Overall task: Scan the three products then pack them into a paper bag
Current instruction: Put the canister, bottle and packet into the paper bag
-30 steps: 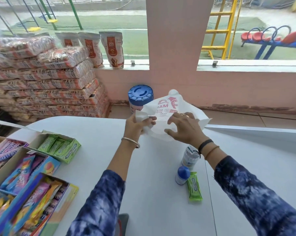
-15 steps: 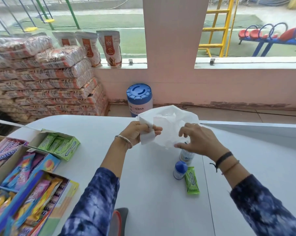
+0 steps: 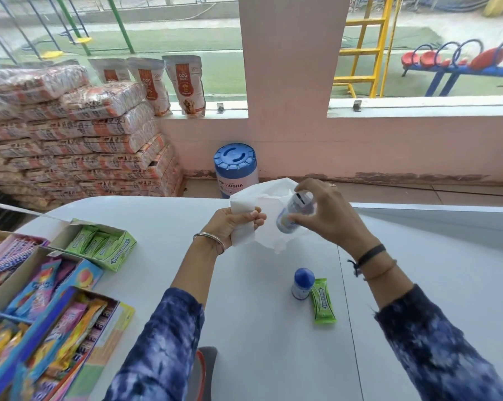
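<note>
My left hand (image 3: pixel 233 227) grips the edge of a white paper bag (image 3: pixel 269 215), holding its mouth open above the white table (image 3: pixel 259 328). At the bag's opening, my right hand (image 3: pixel 328 215) holds a small white bottle (image 3: pixel 293 214) tilted on its side. A second small bottle with a blue cap (image 3: pixel 303 283) stands upright on the table nearer to me. A green gum pack (image 3: pixel 323 302) lies flat just right of it, touching or nearly touching it.
Open boxes of candy (image 3: pixel 42 328) and a green gum box (image 3: pixel 100 244) line the table's left side. A dark scanner-like object (image 3: pixel 204 369) lies at the near edge. Beyond the table stand a blue-lidded tub (image 3: pixel 236 166) and stacked sacks (image 3: pixel 79 146).
My right hand picked the white bottle up off the table and lifted it to the bag's mouth. The left hand kept its hold on the bag, which has been opened up.
</note>
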